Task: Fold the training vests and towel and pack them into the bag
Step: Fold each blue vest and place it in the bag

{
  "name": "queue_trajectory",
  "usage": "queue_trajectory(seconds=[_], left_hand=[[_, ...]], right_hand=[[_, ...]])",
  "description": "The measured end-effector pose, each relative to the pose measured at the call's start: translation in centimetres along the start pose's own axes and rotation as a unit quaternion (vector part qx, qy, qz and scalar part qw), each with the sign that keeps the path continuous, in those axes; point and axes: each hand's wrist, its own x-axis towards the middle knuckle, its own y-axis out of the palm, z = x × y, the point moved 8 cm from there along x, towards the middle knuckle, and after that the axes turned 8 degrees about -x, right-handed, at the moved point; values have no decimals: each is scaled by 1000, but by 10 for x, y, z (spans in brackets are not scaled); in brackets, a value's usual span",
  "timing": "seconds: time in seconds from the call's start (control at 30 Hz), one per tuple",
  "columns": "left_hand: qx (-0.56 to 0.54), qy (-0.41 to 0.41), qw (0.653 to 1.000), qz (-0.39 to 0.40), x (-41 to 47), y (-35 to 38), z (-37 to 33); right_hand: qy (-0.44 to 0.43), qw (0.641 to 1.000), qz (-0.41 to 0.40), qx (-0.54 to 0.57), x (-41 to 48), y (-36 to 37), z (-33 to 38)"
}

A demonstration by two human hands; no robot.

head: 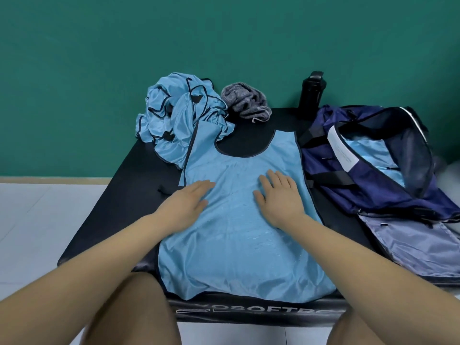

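The black mat [119, 195] serves as my folding surface. One light-blue training vest [236, 245] lies spread flat on it, neck opening away from me, so both sides can fold inward. The navy bag [373, 190] lies unzipped just right of the vest, ready for packing. Its right end is cut off, and I cannot tell whether the light-blue material inside is lining or a packed vest. The unfolded vests [174, 115] sit heaped at far left, number unclear. My left hand [184, 205] and right hand [278, 197] rest flat, fingers straight, pressing the vest smooth. The grey towel [246, 100] lies crumpled behind.
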Motion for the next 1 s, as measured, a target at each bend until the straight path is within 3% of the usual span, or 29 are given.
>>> queue_trajectory(seconds=[0.2,0.37,0.5,0.57,0.77,1.0], left_hand=[[30,-59,997,-26,1,-1,48],[54,-86,995,-14,24,-22,51],[106,-81,990,-55,53,-32,31],[87,-51,992,-75,65,-27,16],[17,-6,999,-27,84,19,4],[-4,9,999,-53,81,31,16]], right_hand=[[42,994,43,88,1,12,-33],[40,991,22,124,5,-13,-30],[0,982,-87,166,6,-58,-28],[-1,984,-122,128,9,-68,-47],[47,995,-79,-37,9,-54,-119],[-83,985,-33,-146,-14,-59,-118]])
